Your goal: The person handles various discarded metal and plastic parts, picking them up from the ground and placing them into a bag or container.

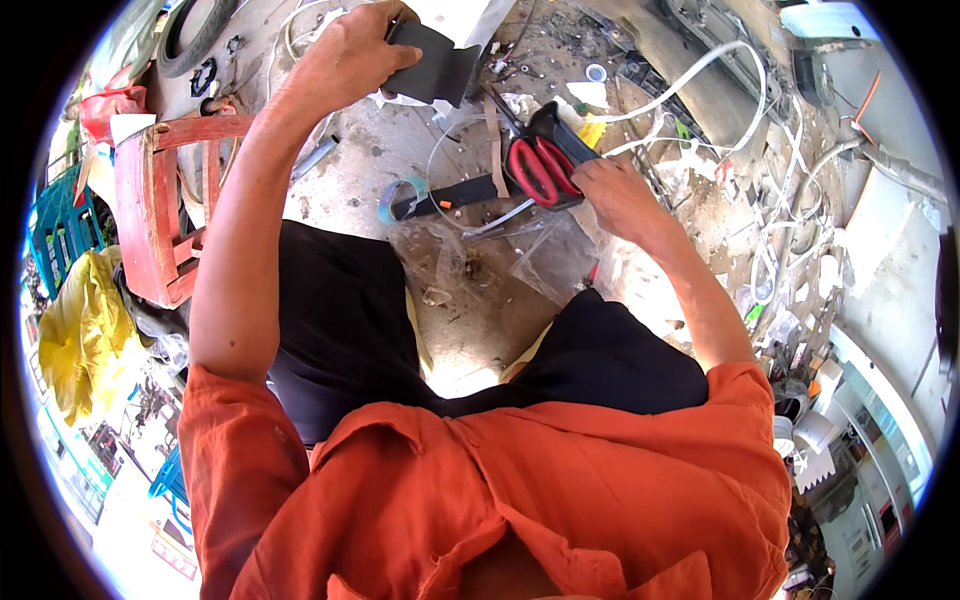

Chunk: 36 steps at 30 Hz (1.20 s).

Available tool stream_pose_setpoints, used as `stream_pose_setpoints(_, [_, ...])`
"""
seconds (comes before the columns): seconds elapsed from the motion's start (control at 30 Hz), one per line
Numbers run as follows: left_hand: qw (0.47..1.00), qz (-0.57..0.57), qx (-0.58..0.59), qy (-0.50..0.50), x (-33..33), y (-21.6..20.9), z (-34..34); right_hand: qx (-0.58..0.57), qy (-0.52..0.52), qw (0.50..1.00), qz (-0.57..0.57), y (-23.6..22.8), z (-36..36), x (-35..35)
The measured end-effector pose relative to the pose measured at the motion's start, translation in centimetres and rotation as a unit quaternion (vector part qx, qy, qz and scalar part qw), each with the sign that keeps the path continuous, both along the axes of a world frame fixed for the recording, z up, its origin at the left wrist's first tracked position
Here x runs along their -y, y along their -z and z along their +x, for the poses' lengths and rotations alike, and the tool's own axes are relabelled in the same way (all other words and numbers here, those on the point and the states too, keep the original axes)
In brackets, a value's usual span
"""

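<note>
My left hand [362, 52] is raised at the top, its fingers closed round a dark grey bent strip [430, 68] whose free end sticks out to the right. My right hand [618, 200] is lower and to the right, with its fingertips pinched on the end of another dark strip [560, 132]. Right beside that strip are scissors [540, 172] with red-lined handles, their blades pointing up and left. Whether the right fingers also touch the scissors, I cannot tell. A flat black strip [450, 197] lies on the floor below, beside a roll of clear tape [398, 202].
A red wooden stool [150, 215] stands at the left, near a yellow bag [85, 335] and a tyre [190, 38]. White cable [740, 50] loops across the right side. Clear plastic [555, 255] and scraps litter the floor between my knees and beyond.
</note>
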<state>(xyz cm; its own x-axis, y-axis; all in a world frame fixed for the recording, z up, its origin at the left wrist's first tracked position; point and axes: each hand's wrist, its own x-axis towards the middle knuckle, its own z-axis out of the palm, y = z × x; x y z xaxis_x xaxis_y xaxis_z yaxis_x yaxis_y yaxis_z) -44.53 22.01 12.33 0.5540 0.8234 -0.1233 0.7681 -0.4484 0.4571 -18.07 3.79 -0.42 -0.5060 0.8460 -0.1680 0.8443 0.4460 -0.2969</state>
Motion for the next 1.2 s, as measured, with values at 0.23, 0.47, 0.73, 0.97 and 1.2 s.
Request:
stream_pose_setpoints(0.23, [0.997, -0.046, -0.062, 0.000, 0.2, -0.2, 1.1, 0.029, 0.187, 0.978, 0.087, 1.9, -5.6, -0.4])
stream_pose_setpoints(0.47, [0.993, -0.119, -0.022, 0.016, 0.4, 0.0, 1.8, 0.097, 0.171, 0.978, 0.075, 2.8, -6.8, -0.4])
stream_pose_setpoints(0.73, [0.989, -0.143, -0.024, 0.039, 1.1, -0.3, 3.2, -0.162, 0.198, 0.910, -0.327, -3.9, 0.3, -3.0])
stream_pose_setpoints(0.97, [0.979, -0.202, 0.006, -0.016, 1.1, 0.3, 3.1, -0.367, 0.197, 0.857, -0.304, -6.0, 6.5, 2.9])
stream_pose_setpoints(1.2, [0.800, -0.560, 0.127, -0.175, 5.1, 3.1, 5.5, -0.403, 0.600, 0.671, -0.165, -4.9, 11.5, 16.0])
